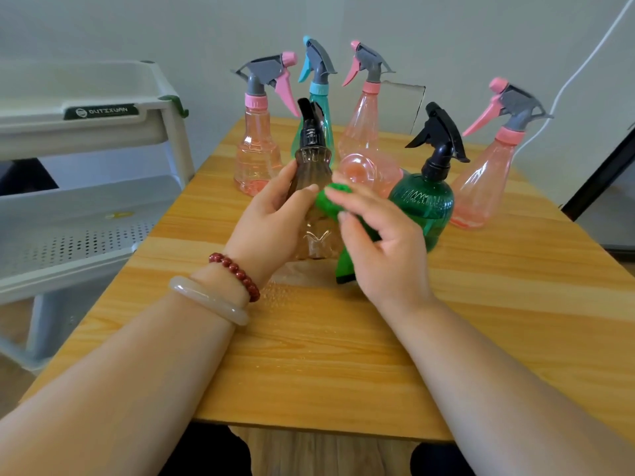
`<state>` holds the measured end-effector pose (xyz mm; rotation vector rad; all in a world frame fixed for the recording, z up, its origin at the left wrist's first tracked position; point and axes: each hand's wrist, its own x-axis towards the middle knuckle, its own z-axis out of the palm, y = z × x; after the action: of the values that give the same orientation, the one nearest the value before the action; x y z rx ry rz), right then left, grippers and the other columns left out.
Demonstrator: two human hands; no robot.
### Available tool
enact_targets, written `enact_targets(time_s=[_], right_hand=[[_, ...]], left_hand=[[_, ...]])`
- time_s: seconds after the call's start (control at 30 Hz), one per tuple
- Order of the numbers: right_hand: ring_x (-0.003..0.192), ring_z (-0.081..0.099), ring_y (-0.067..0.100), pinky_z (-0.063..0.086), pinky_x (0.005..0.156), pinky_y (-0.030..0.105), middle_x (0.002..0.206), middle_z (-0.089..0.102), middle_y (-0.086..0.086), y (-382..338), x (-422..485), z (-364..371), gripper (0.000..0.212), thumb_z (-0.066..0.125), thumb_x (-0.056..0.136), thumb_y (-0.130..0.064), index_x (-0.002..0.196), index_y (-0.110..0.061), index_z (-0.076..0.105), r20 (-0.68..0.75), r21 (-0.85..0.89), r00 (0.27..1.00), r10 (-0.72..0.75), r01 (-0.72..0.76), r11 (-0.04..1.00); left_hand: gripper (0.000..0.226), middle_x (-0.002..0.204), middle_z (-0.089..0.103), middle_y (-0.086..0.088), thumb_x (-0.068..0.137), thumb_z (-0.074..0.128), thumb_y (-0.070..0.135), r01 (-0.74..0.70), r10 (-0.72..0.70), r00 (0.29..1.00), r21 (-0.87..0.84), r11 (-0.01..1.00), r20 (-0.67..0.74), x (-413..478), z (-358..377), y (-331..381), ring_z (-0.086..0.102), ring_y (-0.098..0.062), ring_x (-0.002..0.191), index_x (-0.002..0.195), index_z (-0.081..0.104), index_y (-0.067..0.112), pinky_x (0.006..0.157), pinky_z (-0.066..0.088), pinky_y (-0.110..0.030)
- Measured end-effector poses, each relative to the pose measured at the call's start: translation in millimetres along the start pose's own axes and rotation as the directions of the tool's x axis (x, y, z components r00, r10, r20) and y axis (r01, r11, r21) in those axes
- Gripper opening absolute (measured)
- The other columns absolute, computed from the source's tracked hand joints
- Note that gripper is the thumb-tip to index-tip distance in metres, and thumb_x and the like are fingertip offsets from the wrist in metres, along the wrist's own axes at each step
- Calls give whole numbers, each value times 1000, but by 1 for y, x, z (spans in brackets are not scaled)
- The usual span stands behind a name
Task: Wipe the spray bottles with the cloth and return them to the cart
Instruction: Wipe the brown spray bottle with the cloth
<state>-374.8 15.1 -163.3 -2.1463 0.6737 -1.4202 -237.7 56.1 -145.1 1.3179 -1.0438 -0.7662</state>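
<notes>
On the wooden surface (pixel 343 338), centre, my left hand (pixel 268 221) grips the brown bottle (pixel 309 173) while my right hand (pixel 381 242) holds the green cloth (pixel 330 204) against it; wiping underway, then left to the cart (pixel 103 132).

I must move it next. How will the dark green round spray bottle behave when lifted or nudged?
The green bottle looks empty, so probably light. Its wide round body should resist tipping. The smooth plastic may be slippery, so gripping its black neck seems safer.
</notes>
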Motion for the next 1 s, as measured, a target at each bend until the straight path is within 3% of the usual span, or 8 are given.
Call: enact_targets(time_s=[0.07, 0.2, 0.4, 0.53, 0.63, 0.73, 0.87, 1.0], right_hand=[[123, 53, -2, 35, 105, 9, 126, 63, -10, -3, 11, 0, 32, 56, 95, -4, 121, -20, 69, -47, 13, 983, 177, -177, 984], [114, 54, -4, 41, 102, 19, 117, 61, -20, -4, 27, -7, 31, 60, 96, -18, 104, -48, 64, -28, 63, 923, 384, -381, 922], [96, 60, -8, 50, 88, 17, 96, 65, -27, -10, 23, -11, 24, 64, 93, -14, 97, -38, 64, -58, 84, 947, 317, -312, 946], [94, 66, 11, 56, 89, 42, 92, 68, -17, -9, 40, 2, 25, 63, 93, -16, 89, -40, 65, -69, 161, 911, 406, -391, 906], [93, 64, 2, 54, 89, 28, 89, 67, -25, -10, 33, 4, 25, 63, 94, -16, 89, -40, 66, -46, 153, 927, 373, -362, 919], [103, 58, -6, 44, 90, 11, 101, 64, -23, -9, 16, -3, 23, 63, 94, -14, 95, -36, 66, -14, 58, 957, 290, -289, 956], [105, 57, 0, 39, 94, 9, 104, 62, -13, -9, 3, -3, 18, 66, 91, -6, 99, -22, 69, 14, -42, 993, 114, -113, 993], [105, 58, 1, 42, 95, 14, 103, 64, -17, -8, 24, 4, 17, 64, 92, -10, 100, -24, 70, -34, -43, 978, 204, -206, 978]], left_hand=[[38, 86, 67, 32, 100, 52, 24, -31, 31, 999, 2, 1000, 7, 0, 0, -1, 64, 2, 85, 134, 48, 41, 89, 56, -30], [49, 108, 59, 34, 99, 54, 23, -90, 88, 995, 39, 995, 45, -3, 2, 0, 57, 20, 98, 147, 41, 30, 82, 45, -5], [53, 107, 63, 36, 99, 55, 25, -105, 99, 992, 71, 992, 83, -1, 0, -4, 58, 14, 98, 149, 37, 33, 87, 50, -13], [53, 123, 56, 26, 99, 53, 27, -86, 83, 995, 59, 995, 53, -1, -2, -2, 57, 10, 107, 149, 38, 33, 98, 44, -20], [49, 107, 59, 19, 99, 52, 31, -74, 73, 997, 83, 994, 23, -1, -7, 0, 60, -3, 90, 146, 41, 37, 84, 47, -22], [36, 96, 64, 30, 100, 52, 26, -51, 51, 999, 16, 999, -13, 4, -11, 2, 63, 11, 86, 134, 54, 37, 78, 50, -13], [29, 87, 74, 18, 101, 46, 18, 11, -12, 999, -32, 999, -31, 10, -18, 3, 68, 0, 88, 106, 66, 38, 87, 53, -27], [25, 105, 66, 18, 97, 55, 33, -92, 84, 991, 79, 993, 100, 4, -19, 1, 63, 12, 91, 123, 54, 34, 79, 51, -10]])
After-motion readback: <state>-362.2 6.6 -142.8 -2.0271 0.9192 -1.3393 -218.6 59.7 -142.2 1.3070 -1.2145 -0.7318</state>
